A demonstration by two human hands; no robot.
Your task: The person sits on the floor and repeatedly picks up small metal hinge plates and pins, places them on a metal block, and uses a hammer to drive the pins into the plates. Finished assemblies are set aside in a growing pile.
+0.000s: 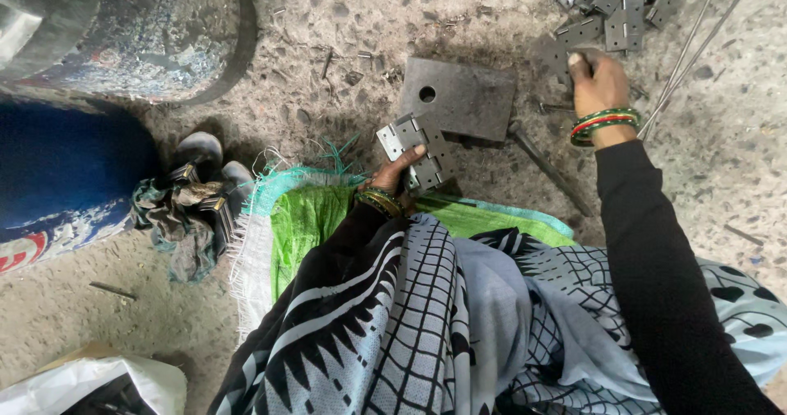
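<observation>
Left grip (399, 171) pinching hinge (412, 152), long axis slanting down-right

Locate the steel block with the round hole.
The steel block lies on the floor at centre, just beyond the hinge in the left hand.

A person sits on the floor (352, 21). At center lies a metal plate (459, 99) with a hole. At its seven o'clock, touching its edge, the left hand (395, 173) holds a hinge (414, 152). At the plate's three o'clock, the right hand (597, 83) rests on the floor just below a pile of hinges (615, 5) at one o'clock. Thin rods (693, 50) lie right of that hand. A drum (139, 29) stands at ten o'clock, sandals (201, 165) at eight o'clock.
</observation>
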